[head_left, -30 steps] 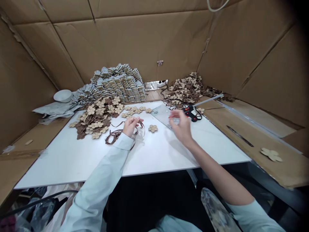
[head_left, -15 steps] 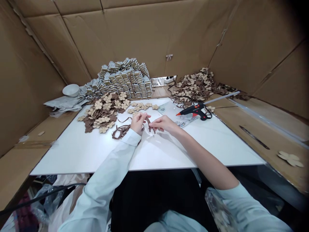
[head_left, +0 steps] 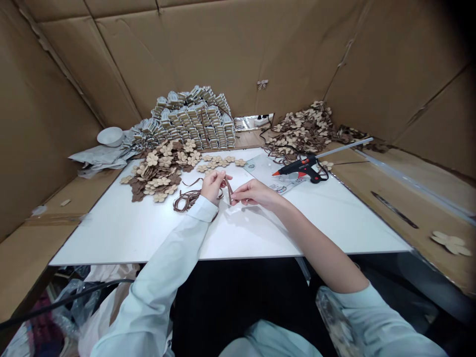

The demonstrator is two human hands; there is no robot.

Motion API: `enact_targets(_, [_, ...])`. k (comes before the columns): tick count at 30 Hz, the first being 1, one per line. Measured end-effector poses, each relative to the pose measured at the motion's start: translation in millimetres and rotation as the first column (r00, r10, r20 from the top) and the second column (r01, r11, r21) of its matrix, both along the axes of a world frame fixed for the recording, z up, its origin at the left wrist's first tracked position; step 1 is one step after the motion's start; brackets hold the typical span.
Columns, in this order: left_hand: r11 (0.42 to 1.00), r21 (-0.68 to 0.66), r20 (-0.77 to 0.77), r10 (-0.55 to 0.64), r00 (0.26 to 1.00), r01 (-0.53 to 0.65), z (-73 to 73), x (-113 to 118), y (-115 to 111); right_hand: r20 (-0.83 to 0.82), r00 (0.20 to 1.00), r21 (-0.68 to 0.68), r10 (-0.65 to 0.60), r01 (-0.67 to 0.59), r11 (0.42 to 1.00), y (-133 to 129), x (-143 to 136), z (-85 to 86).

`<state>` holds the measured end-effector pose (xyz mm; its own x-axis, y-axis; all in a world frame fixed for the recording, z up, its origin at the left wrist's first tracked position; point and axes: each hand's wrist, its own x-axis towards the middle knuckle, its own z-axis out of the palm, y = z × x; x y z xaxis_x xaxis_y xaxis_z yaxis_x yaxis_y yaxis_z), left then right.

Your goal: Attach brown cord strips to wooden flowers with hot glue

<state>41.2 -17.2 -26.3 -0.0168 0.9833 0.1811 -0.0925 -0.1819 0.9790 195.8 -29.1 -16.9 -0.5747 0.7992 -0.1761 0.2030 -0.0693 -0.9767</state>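
Near the middle of the white board [head_left: 260, 233], my left hand [head_left: 213, 186] pinches the upper part of a thin brown cord [head_left: 229, 191]. My right hand [head_left: 253, 192] has its fingertips closed on the cord's lower part, just to the right. A loose coil of brown cord [head_left: 186, 200] lies to the left of my left hand. Beyond the hands sit small beige flowers [head_left: 219, 162] in rows. A large pile of beige and brown flowers [head_left: 158, 171] is at the left.
A black glue gun [head_left: 301, 168] with an orange tip rests at the right on a clear plastic sheet [head_left: 262, 171]. Behind stand stacked silvery pieces [head_left: 201, 121], a white bowl [head_left: 110, 136] and a corded flower heap [head_left: 301, 131]. Cardboard walls surround the board.
The cord ends hung apart between my hands before; now they lie closer together. My right fingers have shifted slightly along them. The view has moved a little.
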Motion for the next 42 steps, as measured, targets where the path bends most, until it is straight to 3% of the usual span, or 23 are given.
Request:
enact_targets(6, [0.999,0.043,-0.072,-0.008,0.997,0.011,0.5,0.1,-1.0,0.027,1.0,0.039,-0.002,0.001,0.999,-5.0,-0.8,8.2])
enact_targets(12, [0.993,0.072,-0.143,-0.083,0.986,0.094,3.9,3.3,-5.4,-0.058,0.992,0.051,-0.113,0.116,0.992,-9.7,-5.1,16.2])
enact_targets(21, [0.987,0.064,-0.164,-0.133,0.977,0.145,-1.5,9.4,-9.9,-0.039,0.962,0.152,-0.269,0.272,0.95,-5.6,0.6,6.6])
enact_targets(25, [0.993,0.049,-0.266,-0.092,0.96,0.109,-6.0,9.7,2.9,-0.031,0.891,0.302,-0.453,0.44,0.845,3.8,20.6,3.7])
enact_targets(28, [0.988,0.068,-0.548,-0.08,0.832,0.14,-6.1,14.8,18.8,-0.053,0.842,0.361,-0.537,0.518,0.775,8.6,35.7,1.3])
enact_targets(31, [0.972,0.046,-0.708,-0.132,0.693,0.231,-4.1,24.2,33.7,-0.049,0.845,0.373,-0.532,0.51,0.775,8.9,44.6,-2.5])
enact_targets(33, [0.968,0.015,-0.738,-0.158,0.656,0.25,-3.4,29.1,40.8,-0.038,0.855,0.395,-0.517,0.488,0.778,7.8,47.9,-5.6])
enact_targets(39, [0.978,-0.069,-0.672,-0.19,0.716,0.195,-6.8,26.2,45.3,0.026,0.874,0.456,-0.486,0.422,0.784,4.9,53.8,-10.2])
enact_targets(42, [0.978,-0.156,-0.639,-0.208,0.74,0.141,-10.4,20.2,43.6,0.054,0.901,0.437,-0.431,0.367,0.822,2.0,53.1,-8.6])
